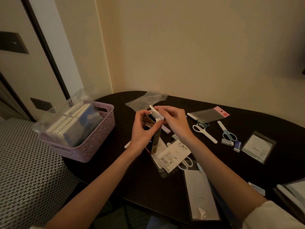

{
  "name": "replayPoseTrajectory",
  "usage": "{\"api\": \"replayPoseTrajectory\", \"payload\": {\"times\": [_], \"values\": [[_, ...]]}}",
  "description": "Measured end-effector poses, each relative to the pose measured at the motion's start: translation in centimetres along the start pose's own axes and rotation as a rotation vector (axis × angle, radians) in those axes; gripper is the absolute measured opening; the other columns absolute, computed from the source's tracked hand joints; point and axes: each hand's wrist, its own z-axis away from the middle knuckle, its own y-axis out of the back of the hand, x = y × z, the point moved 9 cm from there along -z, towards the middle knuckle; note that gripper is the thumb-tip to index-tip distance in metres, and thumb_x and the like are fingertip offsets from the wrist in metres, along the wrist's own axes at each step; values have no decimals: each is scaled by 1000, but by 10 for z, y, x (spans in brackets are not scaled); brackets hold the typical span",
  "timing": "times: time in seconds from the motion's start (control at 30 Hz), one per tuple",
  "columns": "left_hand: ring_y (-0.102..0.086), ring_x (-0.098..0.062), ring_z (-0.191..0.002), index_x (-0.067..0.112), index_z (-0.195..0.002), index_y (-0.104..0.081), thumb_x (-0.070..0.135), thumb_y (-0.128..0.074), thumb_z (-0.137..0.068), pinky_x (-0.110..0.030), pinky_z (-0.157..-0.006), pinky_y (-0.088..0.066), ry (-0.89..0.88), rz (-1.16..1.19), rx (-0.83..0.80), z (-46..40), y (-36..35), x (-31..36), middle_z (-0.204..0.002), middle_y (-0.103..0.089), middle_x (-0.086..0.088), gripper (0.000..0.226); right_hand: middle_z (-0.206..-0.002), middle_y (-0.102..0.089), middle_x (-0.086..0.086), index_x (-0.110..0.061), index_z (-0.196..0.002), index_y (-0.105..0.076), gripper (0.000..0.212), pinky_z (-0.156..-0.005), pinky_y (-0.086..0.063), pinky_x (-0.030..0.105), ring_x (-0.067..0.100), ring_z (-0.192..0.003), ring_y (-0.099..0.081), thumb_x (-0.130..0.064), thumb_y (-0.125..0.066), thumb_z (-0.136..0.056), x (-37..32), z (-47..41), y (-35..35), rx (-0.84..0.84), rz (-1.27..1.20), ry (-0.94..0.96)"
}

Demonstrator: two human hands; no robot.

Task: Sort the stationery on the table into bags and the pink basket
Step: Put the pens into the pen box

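Dim, warm yellowish indoor light; no lamp in view. The wall (206, 47) is the brightest surface, evenly lit, darkening toward 3 o'clock. The dark tabletop (257, 123) takes little light; detail in it is nearly lost, and pale items stand out sharply against it. Faint sheen on the clear bags (208, 114) toward 2 o'clock and on the plastic in the pink basket (99, 142) at 9 o'clock. Soft shadows only, no hard edges. The hands (142, 128) at centre are slightly soft, fingers smeared. Wide-angle bowing: the door frame (47, 52) at 10 o'clock leans, the tabletop edge curves. Overall fine grain, low contrast, corners darkest.
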Motion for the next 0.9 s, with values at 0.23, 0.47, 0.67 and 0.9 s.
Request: {"api": "replayPoseTrajectory", "payload": {"times": [0.23,0.47,0.67,0.9], "values": [[-55,-5,-114,23,-125,-40,27,-86,-66,-25,-96,-45,61,10,-16,-9,-7,-4,-123,-56,5,75,-93,-73,-1,-13,-100,-75,17,-72,-51,15,5,-89,-68,-9,-69,-85,-2,-14,8,6,141,-67],[-52,-10,-124,16,-140,-31,23,-89,-61,-40,-108,-42,48,-64,-94,-12,-11,-13,-133,-54,-1,98,-95,-72,-1,-13,-101,-75,18,-76,-53,19,6,-93,-66,-8,-70,-84,-5,-16,11,3,269,-87],[-56,-7,-119,18,-142,-28,23,-88,-63,-37,-105,-45,-44,-101,-71,-8,-10,1,-127,-59,1,99,-90,-72,-4,-15,-98,-76,17,-74,-50,14,2,-86,-63,-10,-72,-82,-9,-14,8,21,375,-36],[-59,-6,-113,22,-133,-40,28,-86,-65,-38,-97,-51,-130,-154,-63,-5,-3,11,-122,-60,5,83,-101,-73,1,-12,-102,-74,16,-86,-53,22,5,-98,-65,-10,-65,-89,-8,-8,0,-44,287,40]]}}
